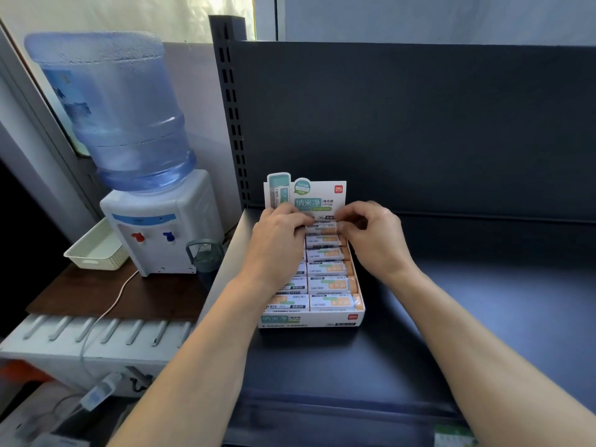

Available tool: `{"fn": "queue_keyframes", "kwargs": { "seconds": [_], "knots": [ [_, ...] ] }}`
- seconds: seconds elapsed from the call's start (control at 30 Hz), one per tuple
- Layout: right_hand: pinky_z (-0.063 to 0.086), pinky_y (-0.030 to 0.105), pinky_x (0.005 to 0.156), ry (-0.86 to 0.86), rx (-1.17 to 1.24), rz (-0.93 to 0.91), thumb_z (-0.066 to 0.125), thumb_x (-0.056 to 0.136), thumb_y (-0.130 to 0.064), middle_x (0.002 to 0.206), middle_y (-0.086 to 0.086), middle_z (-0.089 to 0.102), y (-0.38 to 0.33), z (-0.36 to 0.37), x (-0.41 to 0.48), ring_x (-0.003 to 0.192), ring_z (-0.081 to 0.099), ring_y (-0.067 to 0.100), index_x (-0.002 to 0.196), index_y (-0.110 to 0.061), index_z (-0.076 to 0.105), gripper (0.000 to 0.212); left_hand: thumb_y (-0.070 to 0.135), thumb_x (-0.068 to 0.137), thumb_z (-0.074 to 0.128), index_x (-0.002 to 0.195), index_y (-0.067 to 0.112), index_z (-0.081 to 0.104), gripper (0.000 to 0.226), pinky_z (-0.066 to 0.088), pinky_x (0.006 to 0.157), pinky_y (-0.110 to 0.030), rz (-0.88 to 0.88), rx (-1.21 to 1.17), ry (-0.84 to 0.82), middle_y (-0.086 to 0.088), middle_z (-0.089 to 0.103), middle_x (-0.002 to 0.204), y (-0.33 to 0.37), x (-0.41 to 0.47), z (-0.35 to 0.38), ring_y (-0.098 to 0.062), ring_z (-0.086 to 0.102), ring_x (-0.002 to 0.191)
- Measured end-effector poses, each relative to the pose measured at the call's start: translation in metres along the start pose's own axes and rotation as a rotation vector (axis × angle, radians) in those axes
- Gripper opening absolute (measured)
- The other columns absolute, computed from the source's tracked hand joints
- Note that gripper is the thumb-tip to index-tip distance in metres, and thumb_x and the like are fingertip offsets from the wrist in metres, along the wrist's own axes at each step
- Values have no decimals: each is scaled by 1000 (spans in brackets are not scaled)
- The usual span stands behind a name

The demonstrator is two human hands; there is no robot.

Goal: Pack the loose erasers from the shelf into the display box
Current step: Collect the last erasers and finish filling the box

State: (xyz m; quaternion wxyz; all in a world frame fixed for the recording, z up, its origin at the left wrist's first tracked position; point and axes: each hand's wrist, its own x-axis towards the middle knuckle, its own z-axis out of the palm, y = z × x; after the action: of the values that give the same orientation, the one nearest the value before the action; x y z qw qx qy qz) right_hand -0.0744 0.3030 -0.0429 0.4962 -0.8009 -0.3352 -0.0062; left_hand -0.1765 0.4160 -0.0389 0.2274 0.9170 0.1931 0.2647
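The display box (309, 319) sits on the shelf (451, 301), nearly full of erasers (327, 269). At its 12 o'clock end, the left hand (277, 235) and right hand (371, 235) both pinch the back eraser (321, 228) with bent fingers. No loose ones show, so the job looks almost done.

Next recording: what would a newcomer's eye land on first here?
The left hand and right hand pinch the rearmost eraser in the nearly full display box, mid-frame on the dark shelf. To the left stands a water dispenser topped by a big blue bottle.
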Motion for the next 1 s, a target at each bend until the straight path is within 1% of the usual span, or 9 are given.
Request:
{"fn": "queue_keyframes", "kwargs": {
  "seconds": [0.1, 0.2, 0.37, 0.5, 0.57, 0.67, 0.73, 0.87, 1.0],
  "knots": [
    [47, 8, 60, 13, 27, 24, 61, 88, -5, 89, -2, 64, 0, 0, -1, 77, 60, 6, 89, -14, 66, 10, 10, 94, 51, 111, 13, 68, 25, 30, 90, -12, 7, -34, 19, 4, 63, 117, -1, -1, 0, -16, 50, 111],
    [45, 1, 56, -3, 71, 55, 62, 89, -8, 82, -8, 63, 1, -1, -2, 71, 58, 0, 87, -16, 64, 9, 10, 93, 53, 115, 15, 66, 26, 34, 95, -19, -1, -51, 1, 4, 64, 118, -1, -1, 0, -16, 49, 113],
    [49, 11, 63, -26, 99, 63, 62, 88, -7, 88, -2, 66, 2, -3, -2, 77, 61, 5, 87, -16, 65, 10, 18, 89, 61, 106, 16, 69, 19, 40, 99, -31, -92, -96, -51, 4, 64, 114, 2, 5, -2, -18, 50, 111],
    [51, 15, 67, -22, 111, 53, 62, 89, -7, 89, 0, 67, 3, -2, -1, 81, 63, 10, 90, -14, 66, 8, 17, 89, 60, 100, 13, 69, 14, 39, 82, -23, -125, -46, -79, 1, 66, 106, 10, 12, -4, -17, 56, 102],
    [52, 16, 67, -14, 126, 49, 62, 89, -8, 88, -1, 67, 3, -3, -2, 81, 64, 10, 90, -14, 66, 7, 15, 90, 59, 100, 13, 68, 14, 40, 80, -25, -162, -70, -93, 0, 65, 106, 12, 15, -5, -16, 57, 99],
    [52, 16, 67, -7, 130, 38, 61, 90, -9, 87, -2, 67, 3, -3, -2, 80, 63, 9, 89, -14, 67, 7, 14, 90, 60, 100, 13, 68, 13, 47, 85, -31, -200, -117, -129, -2, 66, 106, 12, 18, -7, -19, 58, 99],
    [51, 16, 67, -16, 121, 47, 61, 90, -10, 87, -2, 67, 3, -3, -2, 81, 63, 9, 88, -13, 68, 7, 13, 88, 63, 95, 14, 67, 9, 49, 86, -35, -207, -118, -124, -3, 66, 103, 12, 18, -8, -20, 59, 97],
    [52, 18, 69, -21, 113, 58, 61, 90, -10, 89, -1, 68, 3, -3, -2, 84, 64, 12, 90, -12, 69, 8, 10, 85, 65, 86, 13, 68, 5, 48, 82, -32, -199, -100, -46, -4, 67, 99, 14, 17, -5, -21, 59, 95],
    [47, 10, 63, -28, 97, 51, 59, 91, -9, 93, -2, 67, 3, -3, -3, 81, 61, 5, 95, -13, 68, 11, 9, 88, 59, 90, 11, 72, 13, 45, 78, -28, -147, 3, -31, -3, 68, 97, 14, 14, -1, -18, 58, 91]
  ]
}}
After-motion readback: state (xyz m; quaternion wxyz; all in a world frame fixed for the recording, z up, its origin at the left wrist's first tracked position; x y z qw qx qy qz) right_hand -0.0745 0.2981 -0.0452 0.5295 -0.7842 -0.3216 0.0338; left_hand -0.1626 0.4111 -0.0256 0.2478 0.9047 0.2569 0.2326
